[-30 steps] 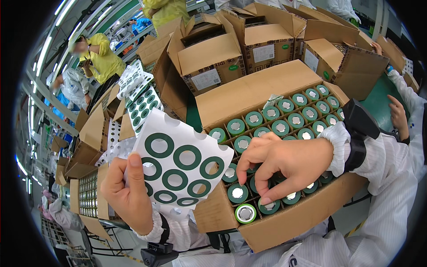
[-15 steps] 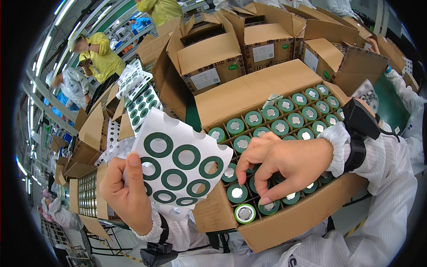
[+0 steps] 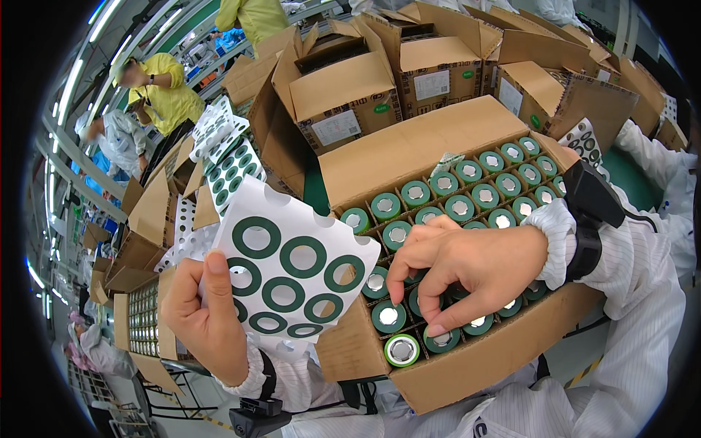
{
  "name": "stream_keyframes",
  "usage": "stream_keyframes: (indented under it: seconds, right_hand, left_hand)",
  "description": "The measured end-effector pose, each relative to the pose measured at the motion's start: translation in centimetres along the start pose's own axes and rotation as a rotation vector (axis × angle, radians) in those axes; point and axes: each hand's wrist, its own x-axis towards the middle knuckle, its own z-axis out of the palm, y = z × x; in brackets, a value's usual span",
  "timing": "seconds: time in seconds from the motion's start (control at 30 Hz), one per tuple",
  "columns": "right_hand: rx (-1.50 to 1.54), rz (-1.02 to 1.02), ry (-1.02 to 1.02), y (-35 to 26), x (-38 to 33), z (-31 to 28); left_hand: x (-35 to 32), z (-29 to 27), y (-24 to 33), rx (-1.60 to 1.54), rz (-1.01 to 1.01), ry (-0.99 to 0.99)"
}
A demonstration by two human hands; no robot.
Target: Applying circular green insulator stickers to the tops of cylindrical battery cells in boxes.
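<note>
My left hand [image 3: 204, 317] pinches a white sheet of green ring stickers [image 3: 309, 283] between thumb and fingers, holding it up beside an open carton [image 3: 504, 350]. Cylindrical battery cells stand upright in the carton's cardboard grid, most topped with a green ring around a silver centre. Over the near rows is my right hand [image 3: 478, 266], fingers bent and apart. Its thumb rests on the ring of a front-row cell [image 3: 444, 342], with the index fingertip close by. At the front left corner sits a cell with a bright green edge and no dark ring [image 3: 401, 351]. My palm hides several cells.
Several open cartons [image 3: 347, 91] crowd the far side. More ring sheets [image 3: 234, 171] lie on cartons at left, and another sheet [image 3: 582, 139] is at right beside a co-worker's sleeve [image 3: 650, 157]. A carton of cells [image 3: 144, 321] stands lower left. People work in the background.
The sticker sheet in my left hand has shifted very slightly left. At right, the co-worker's arm and the sheet near it have moved. My right hand stays in place.
</note>
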Motion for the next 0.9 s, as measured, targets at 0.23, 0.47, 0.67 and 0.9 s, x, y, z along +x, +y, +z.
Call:
stream_keyframes:
  seconds: [0.23,0.47,0.67,0.9]
  right_hand:
    - [-0.015,0.015,-0.006,0.02,0.0,0.06]
    - [0.015,0.036,0.018,0.06,0.05,0.19]
    - [-0.012,0.014,0.004,0.11,-0.07,0.12]
    - [-0.001,0.017,0.003,0.05,-0.04,0.1]
  left_hand:
    - [-0.01,0.01,-0.12,0.01,0.005,0.015]
    - [0.02,-0.21,-0.46,0.021,0.001,0.001]
    - [0.0,-0.01,-0.25,0.0,-0.002,0.005]
    - [0.03,-0.22,-0.23,0.012,0.003,-0.003]
